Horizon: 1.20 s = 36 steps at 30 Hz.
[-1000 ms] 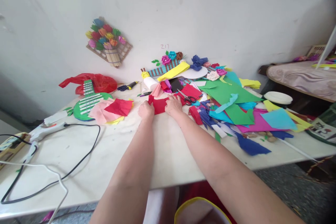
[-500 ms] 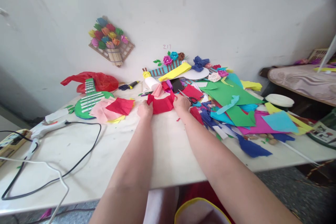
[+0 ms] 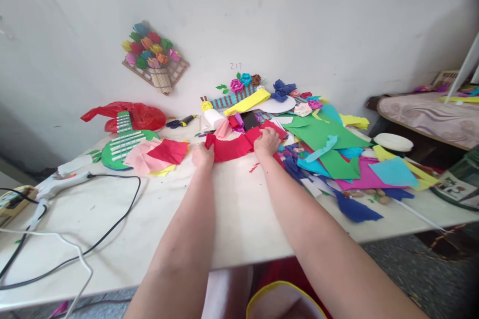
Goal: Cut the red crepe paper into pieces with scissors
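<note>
A strip of red crepe paper (image 3: 229, 148) is spread between my hands just above or on the white table, its middle sagging towards me. My left hand (image 3: 203, 155) is closed on its left end. My right hand (image 3: 267, 141) has curled fingers at the strip's right end, beside another red paper piece (image 3: 276, 127); its fingertips are partly hidden. Small red scraps (image 3: 254, 167) lie below the right hand. Behind the strip are a white roll (image 3: 214, 118) and a folded pink paper (image 3: 223, 128).
Left of my hands lie pink paper (image 3: 139, 155), a green guitar-shaped craft (image 3: 116, 148), a glue gun (image 3: 63, 185) with its cord and black-yellow pliers (image 3: 181, 122). Coloured paper (image 3: 312, 132) is heaped at the right, near a green jar (image 3: 460, 182). A flower craft (image 3: 155, 57) hangs on the wall.
My right hand has moved right, over where the scissors showed, and they are now hidden. The red strip looks longer, stretched between my hands. The left hand stays on its end.
</note>
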### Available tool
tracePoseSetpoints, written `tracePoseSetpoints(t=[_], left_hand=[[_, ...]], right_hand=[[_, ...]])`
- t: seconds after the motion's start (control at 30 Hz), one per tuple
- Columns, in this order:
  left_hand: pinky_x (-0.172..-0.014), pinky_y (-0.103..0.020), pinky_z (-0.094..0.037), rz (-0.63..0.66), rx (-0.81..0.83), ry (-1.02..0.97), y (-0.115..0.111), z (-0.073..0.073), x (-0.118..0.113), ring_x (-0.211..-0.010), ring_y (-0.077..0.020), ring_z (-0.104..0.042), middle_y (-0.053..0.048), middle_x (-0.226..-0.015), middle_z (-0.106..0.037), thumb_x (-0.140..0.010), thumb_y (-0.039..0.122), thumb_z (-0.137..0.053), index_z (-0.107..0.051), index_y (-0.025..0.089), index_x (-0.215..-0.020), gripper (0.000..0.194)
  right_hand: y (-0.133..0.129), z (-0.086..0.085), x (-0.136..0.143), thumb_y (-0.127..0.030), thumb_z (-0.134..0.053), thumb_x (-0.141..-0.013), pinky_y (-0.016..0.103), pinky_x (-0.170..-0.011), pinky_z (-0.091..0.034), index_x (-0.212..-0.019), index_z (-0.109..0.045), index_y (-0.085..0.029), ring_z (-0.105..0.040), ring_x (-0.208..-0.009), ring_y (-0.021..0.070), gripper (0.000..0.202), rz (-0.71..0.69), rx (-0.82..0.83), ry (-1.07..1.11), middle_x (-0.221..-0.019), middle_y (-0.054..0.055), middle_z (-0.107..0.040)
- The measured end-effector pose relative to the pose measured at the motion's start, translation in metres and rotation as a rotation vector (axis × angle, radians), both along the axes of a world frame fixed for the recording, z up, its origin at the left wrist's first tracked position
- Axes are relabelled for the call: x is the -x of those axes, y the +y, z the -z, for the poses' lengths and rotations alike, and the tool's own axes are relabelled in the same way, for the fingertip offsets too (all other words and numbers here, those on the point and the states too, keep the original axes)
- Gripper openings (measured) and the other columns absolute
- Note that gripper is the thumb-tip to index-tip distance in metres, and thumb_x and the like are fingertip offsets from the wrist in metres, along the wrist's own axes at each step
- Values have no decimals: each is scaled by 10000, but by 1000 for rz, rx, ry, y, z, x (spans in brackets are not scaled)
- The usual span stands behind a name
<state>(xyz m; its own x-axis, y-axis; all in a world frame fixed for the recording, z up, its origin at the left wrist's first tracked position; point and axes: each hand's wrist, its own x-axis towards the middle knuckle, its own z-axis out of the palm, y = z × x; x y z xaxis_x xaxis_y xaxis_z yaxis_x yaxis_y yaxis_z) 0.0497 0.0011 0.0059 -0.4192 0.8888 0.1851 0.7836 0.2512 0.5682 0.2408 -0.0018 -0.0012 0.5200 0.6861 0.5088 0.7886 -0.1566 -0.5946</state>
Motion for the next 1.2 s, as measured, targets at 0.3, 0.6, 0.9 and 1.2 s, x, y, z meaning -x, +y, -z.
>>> tracePoseSetpoints(t=[0.3, 0.6, 0.9, 1.2], left_hand=[[-787, -368, -460, -36, -15, -19, 0, -2, 3, -1001, -287, -598, -132, -1042, -656, -804, 433, -488, -624, 221, -1022, 333], [-796, -367, -461, -36, -41, -32, 2, 2, 4, -1006, -287, -595, -134, -1039, -656, -797, 449, -496, -635, 218, -1014, 346], [-796, -355, -461, -37, -43, -51, 4, 3, 5, -998, -281, -600, -132, -1028, -661, -788, 451, -507, -642, 210, -1021, 361], [-770, -314, -461, -9, -67, -105, 5, 3, 8, -936, -255, -625, -114, -974, -678, -789, 423, -517, -657, 194, -996, 339]], right_hand=[[-6, -7, -23, -181, -483, -785, 393, -913, -337, -1070, -650, -149, -511, -1060, 274, 332, -3, 359, -133, -1116, 140, -582], [-5, -13, -24, -258, -532, -768, 406, -929, -344, -1110, -632, -124, -505, -1095, 282, 380, 17, 445, -182, -1196, 169, -537], [-3, -19, -30, -211, -488, -822, 383, -881, -412, -1132, -617, -105, -535, -1104, 286, 351, 2, 535, -184, -1131, 183, -607], [-9, -32, -26, -132, -472, -824, 361, -824, -461, -1143, -603, -128, -560, -1087, 274, 345, -34, 569, -177, -1148, 182, -604]])
